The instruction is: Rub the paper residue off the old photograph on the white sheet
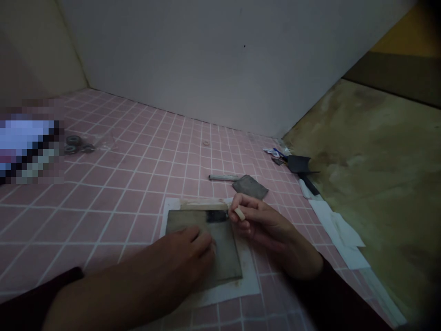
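Note:
A flat grey sheet (223, 257) that looks like sandpaper, with a dark smudge near its far edge, lies on white paper (241, 287). Over the sheet, my left hand (193, 257) is closed with its fingers curled down; what it holds, if anything, is mostly hidden. Just past the sheet's right edge, my right hand (265, 225) pinches a small pale curved piece (240, 213) between thumb and fingers. Beyond my right hand lie a smaller grey sheet (251, 185) and a thin grey stick (223, 177) whose end touches it.
Pink checked cloth (144, 156) covers the table. A small pale ring (206, 143) lies farther back. At left are a blurred-out screen (24, 138) and several dark round parts (73, 141). A black tool (299, 165) and white paper strips (341, 232) line the right wall.

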`<state>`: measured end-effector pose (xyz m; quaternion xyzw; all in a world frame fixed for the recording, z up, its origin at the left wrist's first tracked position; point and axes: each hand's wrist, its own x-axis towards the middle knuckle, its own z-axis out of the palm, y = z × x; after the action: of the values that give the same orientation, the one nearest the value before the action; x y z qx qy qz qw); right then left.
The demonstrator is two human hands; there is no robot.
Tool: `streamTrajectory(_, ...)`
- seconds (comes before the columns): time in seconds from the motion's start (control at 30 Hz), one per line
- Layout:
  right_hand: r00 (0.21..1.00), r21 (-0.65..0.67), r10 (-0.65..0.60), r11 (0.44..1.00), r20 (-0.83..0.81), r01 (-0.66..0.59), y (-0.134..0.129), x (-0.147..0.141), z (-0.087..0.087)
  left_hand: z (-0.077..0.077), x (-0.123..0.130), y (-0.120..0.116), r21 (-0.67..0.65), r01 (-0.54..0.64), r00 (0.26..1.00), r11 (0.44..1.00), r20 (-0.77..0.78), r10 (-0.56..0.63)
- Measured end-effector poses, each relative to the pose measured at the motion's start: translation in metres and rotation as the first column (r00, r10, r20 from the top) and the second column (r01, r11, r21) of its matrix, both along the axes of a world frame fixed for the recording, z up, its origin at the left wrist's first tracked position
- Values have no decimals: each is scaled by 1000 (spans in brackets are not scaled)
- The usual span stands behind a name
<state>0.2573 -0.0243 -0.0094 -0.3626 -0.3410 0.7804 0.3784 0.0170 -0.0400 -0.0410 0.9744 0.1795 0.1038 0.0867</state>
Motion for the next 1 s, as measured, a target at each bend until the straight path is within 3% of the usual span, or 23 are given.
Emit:
streamTrajectory(0.33,996,-29,-84,996,16,84,-1,-2,1,3,2,2,17,10,1000,1000,11,-10)
streamTrajectory(0.43,979,76,-149,987,138,140,3,3,-1,5,1,2,10,16,1000,1000,-4,-16)
streamTrajectory(0.5,940,225,-186,967,285,123,5,5,-3,5,1,2,3,17,1000,1000,-9,-17)
streamTrajectory(0.57,852,404,-230,914,471,23,5,5,-5,4,0,2,1,21,1000,1000,-2,-21)
streamTrajectory(0.63,711,544,-274,820,647,-179,3,2,-6,2,0,2,6,21,1000,1000,6,-21)
streamTrajectory(0.73,516,599,-337,613,788,-515,-1,-3,-6,0,-1,1,18,10,1000,1000,9,-11)
streamTrajectory(0.8,445,582,-376,509,813,-635,-1,-1,-6,0,-1,1,36,9,1000,999,2,-9)
streamTrajectory(0.93,353,541,-427,487,832,-686,-1,3,-3,3,-1,1,56,12,1000,998,3,-12)
streamTrajectory(1.0,346,528,-419,481,839,-699,-2,-1,-3,4,-1,1,43,7,1000,999,16,-8)
